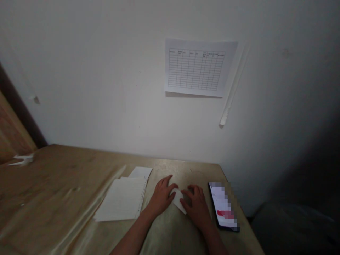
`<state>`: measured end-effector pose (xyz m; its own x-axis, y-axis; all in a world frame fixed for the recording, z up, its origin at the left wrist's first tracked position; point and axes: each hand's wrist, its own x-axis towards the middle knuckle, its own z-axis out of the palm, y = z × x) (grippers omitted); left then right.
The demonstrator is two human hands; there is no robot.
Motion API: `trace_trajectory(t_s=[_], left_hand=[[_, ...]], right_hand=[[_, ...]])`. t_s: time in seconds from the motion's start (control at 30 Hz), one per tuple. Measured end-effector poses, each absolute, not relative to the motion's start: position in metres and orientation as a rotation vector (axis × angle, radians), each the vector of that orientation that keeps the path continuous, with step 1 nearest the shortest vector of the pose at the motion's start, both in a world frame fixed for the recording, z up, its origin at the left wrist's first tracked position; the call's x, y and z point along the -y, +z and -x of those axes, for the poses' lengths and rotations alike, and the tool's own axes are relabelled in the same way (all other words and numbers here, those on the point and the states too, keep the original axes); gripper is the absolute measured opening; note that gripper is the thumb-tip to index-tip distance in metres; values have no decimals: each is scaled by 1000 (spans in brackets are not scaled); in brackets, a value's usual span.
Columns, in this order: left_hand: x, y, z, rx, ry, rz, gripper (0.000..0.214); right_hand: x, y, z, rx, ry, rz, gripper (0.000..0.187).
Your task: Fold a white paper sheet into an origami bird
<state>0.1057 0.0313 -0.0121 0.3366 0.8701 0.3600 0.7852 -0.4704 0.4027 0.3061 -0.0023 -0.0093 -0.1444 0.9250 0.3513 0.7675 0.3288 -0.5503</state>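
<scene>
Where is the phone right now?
In the head view, the phone lies screen up on the right of the table, near its edge, right of the small paper.

This is looking like a home or office, which being unclear
A printed grid (196, 69) is hanging on the wall (106, 88) at one o'clock; papers (122, 200) are lying on the table (171, 237) at seven
</scene>
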Motion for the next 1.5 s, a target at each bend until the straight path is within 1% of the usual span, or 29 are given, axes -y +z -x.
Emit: trace_trajectory(t_s=[0.1,0.23,0.3,0.43,0.47,0.6,0.67,0.87,1.03,1.17,1.3,1.5], left_hand=[[-32,-10,-106,-1495,868,-2416,31],[-35,-11,-106,-1485,974,-2360,19],[-36,-11,-107,-1463,1032,-2332,15],[-37,-10,-108,-1430,1144,-2261,9],[-37,-9,-108,-1431,1167,-2242,8],[-35,-4,-109,-1428,1225,-2198,8],[-33,-1,-109,-1420,1235,-2185,8],[-31,4,-109,-1419,1287,-2159,9],[-31,3,-110,-1406,1345,-2135,10],[-30,6,-110,-1404,1379,-2084,9],[-30,8,-108,-1441,1425,-2046,10],[-32,4,-108,-1432,1395,-2070,9]], right_hand=[[2,-10,-306,1944,322,1471,28],[1,-12,-307,1922,339,1459,17],[0,-14,-308,1910,359,1455,14],[-1,-16,-308,1851,385,1432,23],[-1,-16,-309,1834,386,1428,23],[-2,-16,-309,1793,387,1419,9],[-2,-15,-309,1778,377,1420,7],[-3,-14,-310,1732,371,1359,12],[-5,-17,-311,1723,427,1349,18],[-4,-17,-311,1729,350,1391,29],[-2,-13,-311,1789,388,1379,32],[-3,-13,-310,1818,347,1359,25]])
